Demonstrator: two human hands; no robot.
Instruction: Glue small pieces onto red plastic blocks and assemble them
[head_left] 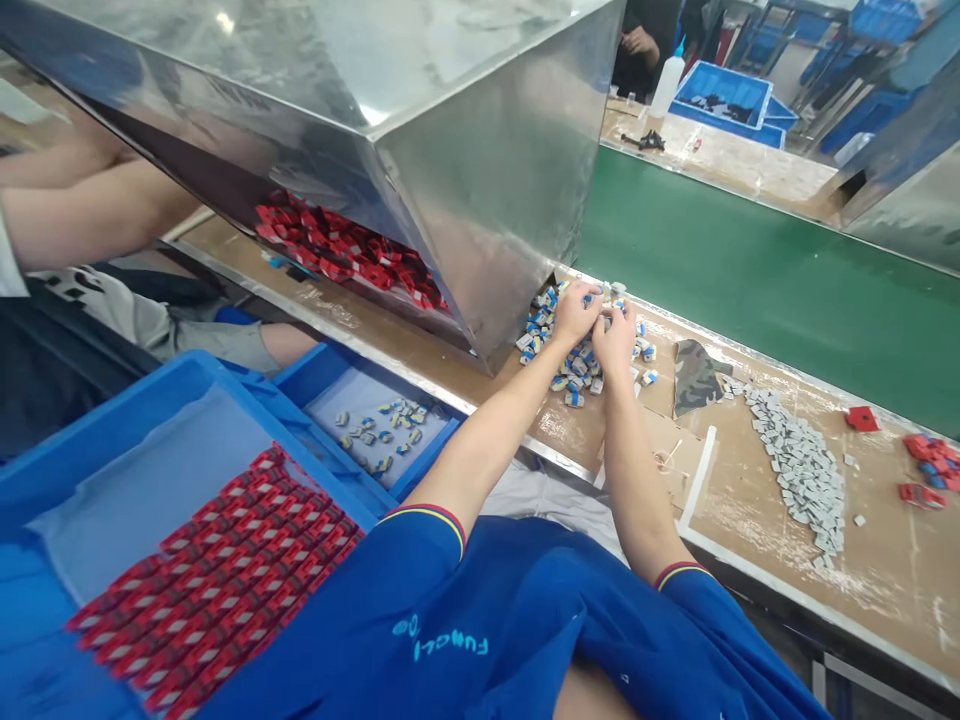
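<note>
My left hand [576,314] and my right hand [615,338] are close together over a pile of small blue, white and yellow pieces [576,368] on the brown work surface. The fingers of both hands are bent and drawn together. Between the fingertips of my left hand a small blue bit shows; what my right fingertips hold is too small to make out. Right of the pile lies a camouflage cloth [696,378], and beyond it a long heap of small grey pieces [802,470].
A large metal hood [487,180] stands left of my hands, with red parts [349,245] under it. Blue bins [187,375] sit at the lower left, one with rows of red parts. A green belt [720,260] runs behind. Another person's arm [97,205] reaches in at left.
</note>
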